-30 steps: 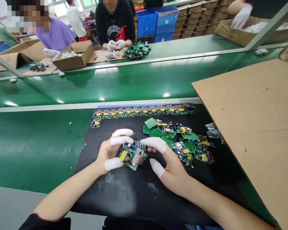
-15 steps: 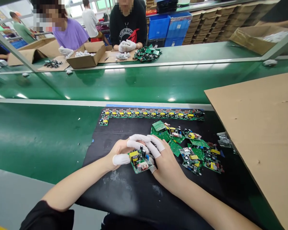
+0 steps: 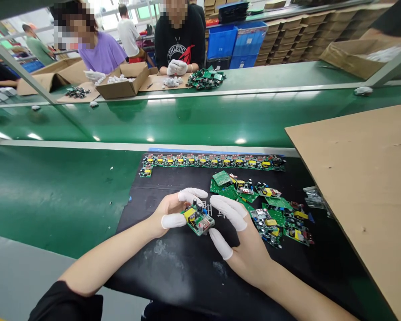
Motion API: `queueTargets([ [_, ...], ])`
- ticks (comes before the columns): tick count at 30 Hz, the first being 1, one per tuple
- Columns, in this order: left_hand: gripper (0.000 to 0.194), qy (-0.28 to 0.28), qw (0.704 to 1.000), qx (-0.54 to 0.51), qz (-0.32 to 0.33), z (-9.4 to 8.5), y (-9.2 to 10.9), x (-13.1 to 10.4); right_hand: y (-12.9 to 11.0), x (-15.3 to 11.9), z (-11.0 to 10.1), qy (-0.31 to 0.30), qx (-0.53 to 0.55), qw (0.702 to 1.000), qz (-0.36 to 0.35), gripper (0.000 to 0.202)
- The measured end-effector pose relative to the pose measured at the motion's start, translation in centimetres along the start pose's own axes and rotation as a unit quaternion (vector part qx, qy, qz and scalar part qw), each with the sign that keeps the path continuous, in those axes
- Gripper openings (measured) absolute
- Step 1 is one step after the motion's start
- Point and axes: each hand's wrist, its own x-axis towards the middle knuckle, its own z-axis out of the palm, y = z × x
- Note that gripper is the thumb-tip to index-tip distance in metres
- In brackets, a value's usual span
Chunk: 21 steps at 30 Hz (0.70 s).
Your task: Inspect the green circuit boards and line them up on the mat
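Observation:
My left hand (image 3: 172, 214), with white finger cots on its fingertips, pinches a small green circuit board (image 3: 198, 218) by its left side. The board carries a yellow transformer, black capacitors and a metal port, and is held tilted above the black mat (image 3: 173, 272). Just to its right is my right hand (image 3: 242, 234), also in finger cots, its thumb and fingers spread apart around the board's right end. Whether a fingertip touches the board's edge there is hard to see. A loose pile of similar boards (image 3: 277, 214) lies beyond my right hand.
A row of boards (image 3: 214, 161) lines the mat's far edge, with one more board (image 3: 146, 171) below its left end. A large cardboard sheet (image 3: 354, 169) stands at right. Across the green bench (image 3: 127, 120), co-workers in white gloves sit by a carton (image 3: 123, 84) and piled boards (image 3: 207, 79).
My right hand's fingers have opened and drawn back to the right from the board. The board has turned slightly and moved a little right in my left hand.

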Motion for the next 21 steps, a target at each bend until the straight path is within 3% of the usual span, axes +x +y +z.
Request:
queueTargets([
  [4, 0.040, -0.038, 0.999, 0.020, 0.014, -0.25, -0.47, 0.00, -0.18, -0.11, -0.14, 0.036, 0.000, 0.999, -0.022, 0.047],
  [13, 0.041, -0.084, 0.996, 0.030, 0.000, -0.73, -0.59, 0.00, 0.00, -0.01, -0.64, 0.035, 0.012, 0.999, -0.018, 0.034],
  [21, 0.038, -0.152, 0.981, 0.119, 0.022, -0.32, -0.38, 0.03, -0.10, -0.08, -0.94, 0.089, 0.033, 0.995, -0.017, 0.030],
])
